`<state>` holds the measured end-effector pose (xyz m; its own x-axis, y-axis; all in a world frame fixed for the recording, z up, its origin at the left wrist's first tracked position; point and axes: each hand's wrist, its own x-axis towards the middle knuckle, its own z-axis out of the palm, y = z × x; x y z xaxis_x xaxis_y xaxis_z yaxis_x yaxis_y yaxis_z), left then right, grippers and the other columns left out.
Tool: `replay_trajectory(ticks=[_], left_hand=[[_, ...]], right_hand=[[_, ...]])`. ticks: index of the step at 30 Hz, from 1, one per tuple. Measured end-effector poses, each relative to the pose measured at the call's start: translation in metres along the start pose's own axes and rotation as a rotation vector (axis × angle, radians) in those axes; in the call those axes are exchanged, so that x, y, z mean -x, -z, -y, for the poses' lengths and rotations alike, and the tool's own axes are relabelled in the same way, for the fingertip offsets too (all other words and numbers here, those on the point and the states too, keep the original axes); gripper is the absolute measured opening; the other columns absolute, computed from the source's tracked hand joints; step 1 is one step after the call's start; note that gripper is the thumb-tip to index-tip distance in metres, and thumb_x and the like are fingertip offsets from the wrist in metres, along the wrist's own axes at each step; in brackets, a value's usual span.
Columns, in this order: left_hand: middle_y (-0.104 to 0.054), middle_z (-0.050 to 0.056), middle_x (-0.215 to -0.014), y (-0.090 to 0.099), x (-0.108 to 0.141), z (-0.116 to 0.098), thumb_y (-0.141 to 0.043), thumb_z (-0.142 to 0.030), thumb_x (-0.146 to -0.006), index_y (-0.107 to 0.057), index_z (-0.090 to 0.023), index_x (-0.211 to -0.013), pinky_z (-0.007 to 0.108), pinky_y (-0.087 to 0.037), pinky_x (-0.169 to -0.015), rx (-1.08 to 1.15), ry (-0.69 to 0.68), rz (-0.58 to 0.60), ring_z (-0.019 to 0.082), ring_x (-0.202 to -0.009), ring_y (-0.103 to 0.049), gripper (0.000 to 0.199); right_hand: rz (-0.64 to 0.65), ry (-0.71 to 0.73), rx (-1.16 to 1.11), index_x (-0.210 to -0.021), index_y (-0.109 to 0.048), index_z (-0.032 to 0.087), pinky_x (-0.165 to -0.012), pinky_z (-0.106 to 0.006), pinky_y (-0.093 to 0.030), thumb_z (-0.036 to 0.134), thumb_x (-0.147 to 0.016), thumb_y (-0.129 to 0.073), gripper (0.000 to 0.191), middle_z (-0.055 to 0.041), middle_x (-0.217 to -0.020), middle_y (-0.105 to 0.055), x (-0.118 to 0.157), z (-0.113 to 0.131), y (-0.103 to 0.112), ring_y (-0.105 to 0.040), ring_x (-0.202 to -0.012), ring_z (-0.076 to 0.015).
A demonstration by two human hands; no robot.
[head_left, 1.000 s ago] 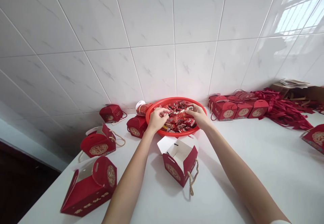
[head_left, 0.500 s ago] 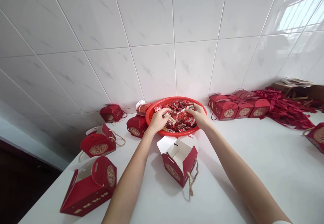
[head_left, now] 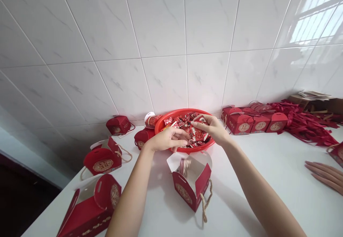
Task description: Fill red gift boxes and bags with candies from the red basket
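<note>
In the middle of the table an open red gift box [head_left: 197, 185] with a rope handle stands in front of a red plastic basket [head_left: 157, 124]. Wrapped candies [head_left: 197, 134] fill the basket. My left hand [head_left: 171, 138] hovers over the basket's front left rim with fingers apart. Below it, a blurred wrapped piece [head_left: 184, 167] is at the box's opening, apart from the hand. My right hand [head_left: 211, 127] is over the basket's right side, thumb and forefinger pinched on a red wrapped candy that they partly cover.
More red boxes stand left [head_left: 103, 160] and at front left [head_left: 88, 205]. Closed boxes [head_left: 242, 124] line the wall at right, beside a heap of dark red ribbons [head_left: 300, 122] and a cardboard carton [head_left: 297, 101]. Another person's hand [head_left: 328, 174] rests on the table's right side.
My left hand has come back from the candies toward the box, and a blurred piece appears at its opening. My right hand has shifted slightly left. Another person's hand has appeared at right.
</note>
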<state>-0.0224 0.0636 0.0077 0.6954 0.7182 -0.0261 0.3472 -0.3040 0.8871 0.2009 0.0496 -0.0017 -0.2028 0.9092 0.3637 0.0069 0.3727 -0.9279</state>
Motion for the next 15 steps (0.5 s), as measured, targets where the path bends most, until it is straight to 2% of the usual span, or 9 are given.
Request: replay_trajectory(ticks=[3,6,8,11,15], left_hand=[[-0.073,0.006,-0.091,0.003,-0.005,0.009,-0.066,-0.040,-0.082,-0.071,-0.016,-0.102,0.029,-0.054,-0.067,-0.127,-0.054,-0.210,0.018,-0.074,-0.065,0.031],[-0.071,0.005,-0.087,0.004,-0.015,0.025,-0.058,-0.031,-0.082,-0.070,-0.016,-0.088,0.030,-0.054,-0.077,-0.269,-0.034,-0.291,0.021,-0.086,-0.066,0.020],[-0.071,0.004,-0.084,0.004,-0.020,0.035,-0.055,-0.024,-0.078,-0.068,-0.016,-0.080,0.030,-0.053,-0.079,-0.360,0.012,-0.276,0.021,-0.087,-0.067,0.015],[-0.072,0.004,-0.086,0.003,-0.026,0.042,-0.054,-0.018,-0.074,-0.067,-0.016,-0.080,0.029,-0.052,-0.081,-0.416,0.084,-0.208,0.021,-0.089,-0.067,0.015],[-0.072,0.003,-0.085,0.003,-0.030,0.041,-0.055,-0.016,-0.069,-0.067,-0.017,-0.085,0.027,-0.050,-0.074,-0.481,0.158,-0.092,0.022,-0.087,-0.066,0.020]], right_hand=[[0.087,0.039,0.174,-0.081,-0.068,0.018,-0.055,-0.024,-0.039,0.053,-0.079,-0.073,0.035,0.0010,-0.070,-0.059,0.008,0.016,-0.005,-0.050,-0.060,-0.0112],[0.248,0.067,0.284,-0.083,-0.069,0.017,-0.054,-0.024,-0.035,0.053,-0.082,-0.071,0.036,0.0008,-0.069,-0.059,0.016,0.028,-0.012,-0.046,-0.059,-0.0105],[0.293,0.066,0.298,-0.083,-0.068,0.017,-0.052,-0.024,-0.034,0.054,-0.084,-0.069,0.037,0.0012,-0.068,-0.058,0.020,0.033,-0.016,-0.045,-0.058,-0.0100],[0.241,0.017,0.221,-0.083,-0.060,0.019,-0.050,-0.024,-0.033,0.055,-0.087,-0.065,0.037,0.0035,-0.063,-0.055,0.024,0.037,-0.020,-0.045,-0.052,-0.0092],[0.266,-0.055,0.077,-0.082,-0.051,0.020,-0.051,-0.024,-0.040,0.059,-0.091,-0.057,0.041,0.0012,-0.070,-0.062,0.026,0.037,-0.027,-0.055,-0.053,-0.0104]])
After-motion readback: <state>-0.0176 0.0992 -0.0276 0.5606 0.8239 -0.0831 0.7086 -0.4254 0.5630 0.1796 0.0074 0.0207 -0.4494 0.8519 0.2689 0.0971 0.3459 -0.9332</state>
